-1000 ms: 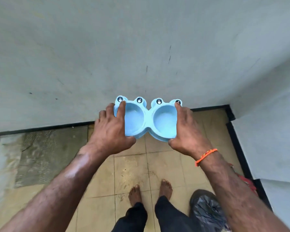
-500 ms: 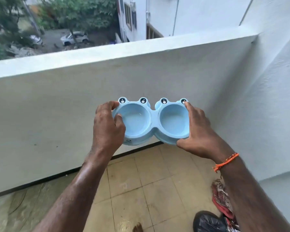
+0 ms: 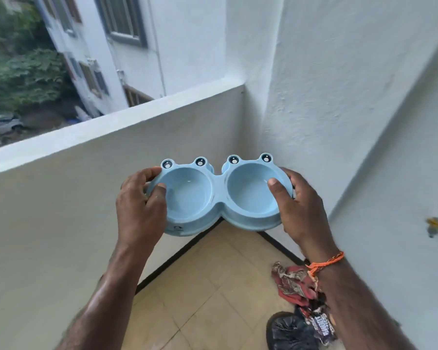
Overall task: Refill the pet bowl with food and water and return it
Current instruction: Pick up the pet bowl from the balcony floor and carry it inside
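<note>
A pale blue plastic double pet bowl point(image 3: 218, 195), moulded as two round basins joined side by side with four small cartoon frog eyes standing up along its far rim, is held in the air in front of the person, above the corner of a balcony; it sits roughly level, tipped a little toward the camera; both basins look bare of food, and whether a film of water lies in them cannot be told. The left hand point(image 3: 139, 210) grips the left end of the bowl, its thumb hooked over the rim into the left basin and its fingers curled round the outer edge; the right hand point(image 3: 299, 210) grips the right end the same way, thumb pressed on the inner wall of the right basin, fingers wrapped behind and below; an orange braided thread point(image 3: 325, 262) circles the right wrist. Behind the bowl a white plastered parapet wall point(image 3: 86, 198) meets a rough white side wall point(image 3: 326, 97) at the corner, a black skirting line running along their base; below lies a floor of beige square tiles point(image 3: 213, 299). Near the right forearm a crumpled red patterned cloth point(image 3: 292, 281) lies on the tiles, and just beside it a black plastic bag point(image 3: 288, 332). Beyond the parapet stand a white building with windows point(image 3: 127, 34) and green trees point(image 3: 18, 77).
</note>
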